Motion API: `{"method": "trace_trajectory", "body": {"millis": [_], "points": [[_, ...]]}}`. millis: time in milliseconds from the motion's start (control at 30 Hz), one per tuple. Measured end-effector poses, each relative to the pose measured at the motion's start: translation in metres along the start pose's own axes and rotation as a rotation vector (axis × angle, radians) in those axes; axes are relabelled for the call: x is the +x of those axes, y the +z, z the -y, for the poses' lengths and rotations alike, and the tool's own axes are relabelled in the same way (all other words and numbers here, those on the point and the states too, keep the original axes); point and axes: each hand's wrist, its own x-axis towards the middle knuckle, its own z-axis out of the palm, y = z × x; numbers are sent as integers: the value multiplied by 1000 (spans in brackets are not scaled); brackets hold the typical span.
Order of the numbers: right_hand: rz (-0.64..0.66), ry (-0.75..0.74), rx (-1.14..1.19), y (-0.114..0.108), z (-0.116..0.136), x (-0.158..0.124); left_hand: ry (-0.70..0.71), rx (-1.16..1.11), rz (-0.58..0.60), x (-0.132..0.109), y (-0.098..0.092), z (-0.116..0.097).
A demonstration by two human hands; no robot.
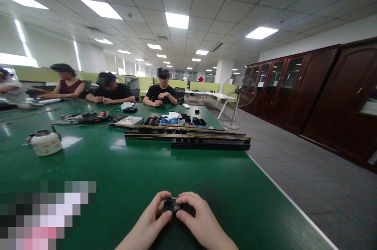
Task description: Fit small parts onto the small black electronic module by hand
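My left hand (151,218) and my right hand (198,218) meet at the near edge of the green table (123,171). Both are curled around a small black part (171,205) held between the fingertips, with a bit of metal showing at its middle. The rest of the part is hidden under my fingers and a dark shape below them.
Long black rails with brass rods (188,138) lie across the table ahead. A white pot-like container (44,142) stands at the left. Tools and small boxes (88,118) lie further back. Three people (160,92) sit working at the far end. Wooden cabinets (309,92) and a fan (241,98) stand at right.
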Motion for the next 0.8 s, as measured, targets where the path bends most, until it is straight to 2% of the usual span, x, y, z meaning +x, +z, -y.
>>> {"method": "trace_trajectory", "body": {"millis": [167, 333, 533, 800], "points": [[1, 70, 119, 3, -3, 1, -1, -42, -37, 2, -3, 6], [-11, 153, 164, 5, -8, 2, 27, -61, 1, 2, -3, 6], [-24, 152, 246, 7, -14, 4, 62, 40, -19, 3, -4, 6], [-25, 149, 337, 10, -21, 7, 46, -1, -6, 3, -4, 5]]}}
